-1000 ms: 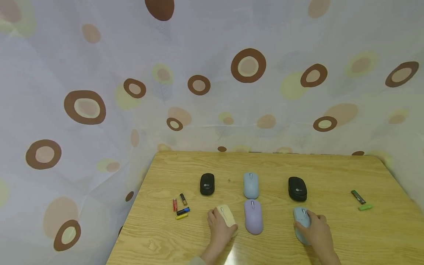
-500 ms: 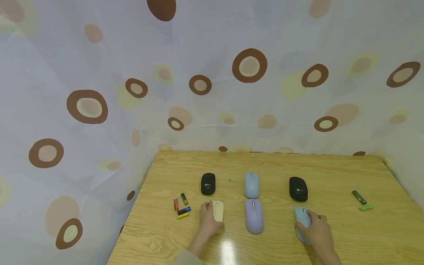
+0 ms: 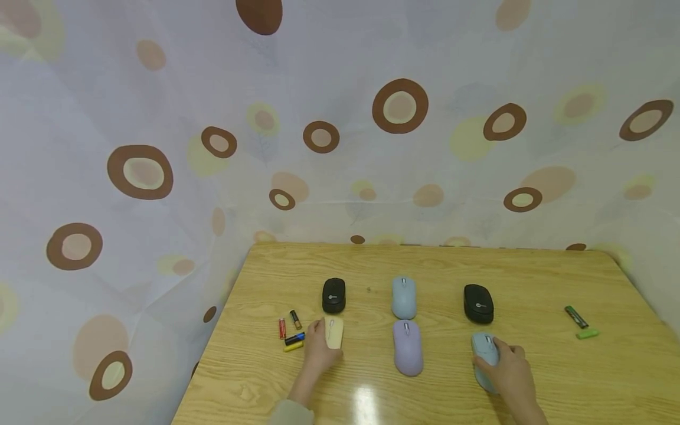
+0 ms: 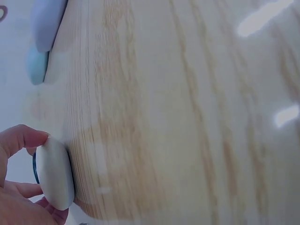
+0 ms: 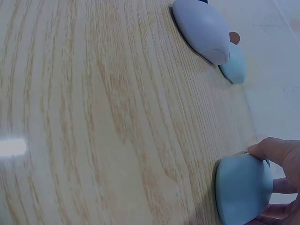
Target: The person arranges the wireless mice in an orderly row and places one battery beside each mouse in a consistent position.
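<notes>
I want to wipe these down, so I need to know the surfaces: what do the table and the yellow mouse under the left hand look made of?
Table: wood or wood-look laminate with a glossy finish; grain lines show, with bright light reflections. Yellow mouse, held by the left hand: likely matte plastic; a smooth, evenly coloured shell with no glare.

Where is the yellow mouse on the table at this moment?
In the head view the yellow mouse lies left of centre, gripped by the left hand, directly in front of a black mouse and right of the batteries.
</notes>
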{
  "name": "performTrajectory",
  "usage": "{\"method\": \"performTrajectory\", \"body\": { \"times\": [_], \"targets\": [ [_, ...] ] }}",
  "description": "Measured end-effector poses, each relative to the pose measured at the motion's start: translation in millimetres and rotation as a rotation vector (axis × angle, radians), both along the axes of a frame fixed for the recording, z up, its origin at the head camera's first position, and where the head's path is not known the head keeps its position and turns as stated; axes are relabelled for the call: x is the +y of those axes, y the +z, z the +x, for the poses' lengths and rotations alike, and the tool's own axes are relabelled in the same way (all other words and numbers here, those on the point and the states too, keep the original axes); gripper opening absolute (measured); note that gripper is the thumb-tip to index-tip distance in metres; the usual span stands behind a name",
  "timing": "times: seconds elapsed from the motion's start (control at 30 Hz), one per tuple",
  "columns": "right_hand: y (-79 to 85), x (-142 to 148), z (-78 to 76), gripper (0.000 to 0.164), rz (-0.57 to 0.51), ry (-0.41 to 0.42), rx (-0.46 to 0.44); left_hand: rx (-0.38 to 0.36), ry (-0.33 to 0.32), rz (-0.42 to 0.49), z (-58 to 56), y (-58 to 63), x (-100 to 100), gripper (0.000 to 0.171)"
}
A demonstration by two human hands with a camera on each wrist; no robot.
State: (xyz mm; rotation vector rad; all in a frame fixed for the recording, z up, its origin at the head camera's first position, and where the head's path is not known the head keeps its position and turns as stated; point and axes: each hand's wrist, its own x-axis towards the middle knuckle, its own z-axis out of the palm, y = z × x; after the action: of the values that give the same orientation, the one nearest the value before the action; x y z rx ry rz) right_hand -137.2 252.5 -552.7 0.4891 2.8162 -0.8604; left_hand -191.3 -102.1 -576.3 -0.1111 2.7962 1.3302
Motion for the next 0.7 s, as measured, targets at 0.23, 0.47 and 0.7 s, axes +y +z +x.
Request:
{"method": "performTrajectory", "body": {
  "times": [0.23,0.47,0.7],
  "targets": [
    [-1.1,-0.3,-0.2,0.082,-0.007,-0.008,0.002,0.020,0.010,0.025,-2.0,0.1,-5.2,0.083],
    [-1.6,0.2,0.0,0.082,-0.006,-0.011,0.003,0.014,0.016,0.050,-1.0,4.4,-6.8,0.079],
    [-2.2,0.9,0.9,0.082,-0.006,-0.004,0.017,-0.004,0.024,0.042,-1.5,4.5,-6.7,0.078]
  ]
}}
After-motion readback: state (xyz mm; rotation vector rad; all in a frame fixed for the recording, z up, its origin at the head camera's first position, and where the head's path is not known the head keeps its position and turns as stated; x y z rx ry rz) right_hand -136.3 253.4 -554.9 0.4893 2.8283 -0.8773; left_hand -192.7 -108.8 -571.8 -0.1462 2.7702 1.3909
